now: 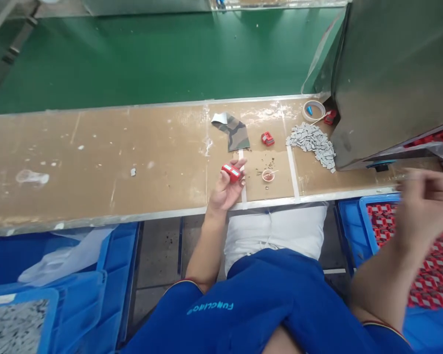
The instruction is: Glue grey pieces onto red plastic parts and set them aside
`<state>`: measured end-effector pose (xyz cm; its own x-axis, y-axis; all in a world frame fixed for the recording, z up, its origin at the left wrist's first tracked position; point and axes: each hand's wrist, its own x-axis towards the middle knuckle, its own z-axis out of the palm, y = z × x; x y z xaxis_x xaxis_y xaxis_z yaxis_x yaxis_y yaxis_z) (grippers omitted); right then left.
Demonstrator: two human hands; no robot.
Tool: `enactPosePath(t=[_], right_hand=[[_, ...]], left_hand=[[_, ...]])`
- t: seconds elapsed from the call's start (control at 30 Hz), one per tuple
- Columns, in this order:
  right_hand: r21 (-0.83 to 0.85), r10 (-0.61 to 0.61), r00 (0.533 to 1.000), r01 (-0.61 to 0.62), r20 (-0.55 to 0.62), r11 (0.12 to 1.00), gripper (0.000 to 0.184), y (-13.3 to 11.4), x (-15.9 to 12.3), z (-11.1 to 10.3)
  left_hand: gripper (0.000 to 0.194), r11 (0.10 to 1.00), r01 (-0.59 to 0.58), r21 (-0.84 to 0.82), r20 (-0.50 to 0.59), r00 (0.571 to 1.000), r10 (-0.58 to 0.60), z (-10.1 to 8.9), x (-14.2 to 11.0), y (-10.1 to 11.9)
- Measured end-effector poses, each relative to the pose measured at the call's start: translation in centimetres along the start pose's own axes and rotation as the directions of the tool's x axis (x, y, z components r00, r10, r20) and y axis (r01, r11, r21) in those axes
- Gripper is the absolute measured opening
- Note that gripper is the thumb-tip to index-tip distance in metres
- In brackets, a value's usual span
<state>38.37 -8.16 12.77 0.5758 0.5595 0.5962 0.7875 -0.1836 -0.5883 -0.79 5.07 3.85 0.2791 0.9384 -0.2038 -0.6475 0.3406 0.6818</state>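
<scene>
In my left hand [223, 195], above the bench's front edge, is a small red plastic part [231, 172] with pale strips on its upper face; the fingers are closed around it. Off to the right, my right hand [428, 204] is raised over a blue crate [362, 216] filled with rows of red-and-grey parts [433, 275]. Motion smears its fingers, so whether they hold anything is unclear. Another red part [268, 138] lies on the bench beyond my left hand, beside a camouflage-patterned piece [237, 132]. A small cup [268, 176] with a thin stick stands nearby among dark crumbs.
A pile of small grey pieces [312, 143] lies beside a tape roll [313, 111] holding a blue cap. A large metal box [387, 83] bounds the bench on the right. A green surface [162, 59] runs behind. Blue crates [77, 300] stand below left.
</scene>
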Motion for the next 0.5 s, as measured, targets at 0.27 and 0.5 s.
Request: enactPosePath(t=[0.27,0.5], right_hand=[[0.400,-0.090,0.708,-0.284,0.700,0.872,0.038,-9.6,-9.1,12.3],[0.484,-0.185,0.754,-0.195,0.630,0.853,0.026,-9.8,-8.7,15.2]], left_hand=[[0.060,0.997,0.031,0.075,0.226,0.973,-0.047,-1.7,-1.9,-1.4],[0.053,0.955,-0.106,0.277,0.259,0.965,0.032,-1.8,-2.1,-2.6]])
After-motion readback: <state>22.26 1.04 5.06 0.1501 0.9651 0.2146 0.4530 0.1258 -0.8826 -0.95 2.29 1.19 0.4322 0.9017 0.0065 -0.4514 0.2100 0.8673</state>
